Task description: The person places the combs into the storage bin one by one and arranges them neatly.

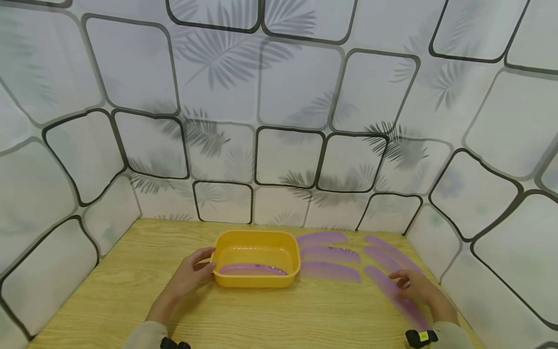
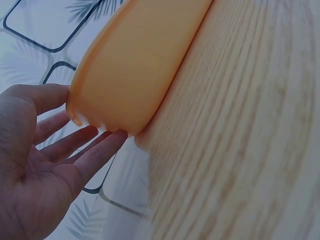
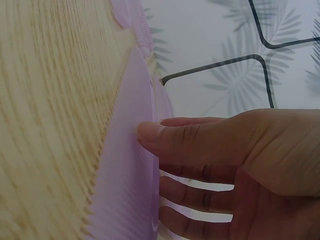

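Combs [image 1: 333,272] in pale purple lay one behind another, three of them, just to the right of a yellow tray [image 1: 255,281] on the wood-grained worktop [image 1: 296,315]. Inside the tray I could see another, the tray comb [image 1: 248,267], lying lengthwise along the near wall with small markings on its back. Farther right, two slanted combs [image 1: 398,254] lay near the right-hand wall, with the nearest comb [image 1: 377,276] slanting the same way in front of them.

From my end, the left hand [image 1: 192,274] was wide, its straight fingers spread and their tips touching the left end of the tray. The right hand [image 1: 414,288] was narrow, its thumb on one face of the nearest comb and its fingers behind the back; it seemed to pinch it, though blur at the lower end made that less certain. Leaf-patterned panels [image 1: 226,53] covered the walls around the worktop.
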Tool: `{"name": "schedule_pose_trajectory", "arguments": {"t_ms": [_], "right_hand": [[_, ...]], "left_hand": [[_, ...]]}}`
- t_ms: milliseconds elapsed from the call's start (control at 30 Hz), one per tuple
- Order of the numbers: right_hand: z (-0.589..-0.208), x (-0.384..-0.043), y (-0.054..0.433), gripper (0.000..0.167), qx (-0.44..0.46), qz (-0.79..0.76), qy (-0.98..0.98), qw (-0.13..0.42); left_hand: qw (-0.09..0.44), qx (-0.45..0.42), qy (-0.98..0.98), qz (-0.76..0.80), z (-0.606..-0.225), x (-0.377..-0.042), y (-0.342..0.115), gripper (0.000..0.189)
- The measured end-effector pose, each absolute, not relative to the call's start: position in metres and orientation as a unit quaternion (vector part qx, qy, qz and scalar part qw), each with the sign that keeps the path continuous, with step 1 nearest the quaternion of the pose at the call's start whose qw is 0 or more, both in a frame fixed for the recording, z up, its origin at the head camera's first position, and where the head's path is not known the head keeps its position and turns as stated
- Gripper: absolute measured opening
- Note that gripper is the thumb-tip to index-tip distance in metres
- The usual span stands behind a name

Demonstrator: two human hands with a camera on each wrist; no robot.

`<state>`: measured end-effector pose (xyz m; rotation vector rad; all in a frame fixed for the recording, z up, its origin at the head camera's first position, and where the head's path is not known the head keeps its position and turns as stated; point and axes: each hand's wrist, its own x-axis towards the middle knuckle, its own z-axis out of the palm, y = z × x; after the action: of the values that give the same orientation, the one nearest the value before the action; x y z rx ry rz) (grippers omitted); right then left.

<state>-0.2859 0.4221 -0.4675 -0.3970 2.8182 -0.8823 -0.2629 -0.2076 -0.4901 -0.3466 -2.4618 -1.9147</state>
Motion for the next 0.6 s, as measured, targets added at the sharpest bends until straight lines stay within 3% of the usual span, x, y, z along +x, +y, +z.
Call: {"name": "schedule_pose_trajectory", "arguments": {"t_ms": [600], "right_hand": [[-0.469, -0.2854, 0.4157, 0.048, -0.119, -0.294, 0.943, 0.097]], "left_hand": [[0.005, -0.116, -0.79, -0.602, -0.4892, -0.2626, -0.2074, 0.055]]}}
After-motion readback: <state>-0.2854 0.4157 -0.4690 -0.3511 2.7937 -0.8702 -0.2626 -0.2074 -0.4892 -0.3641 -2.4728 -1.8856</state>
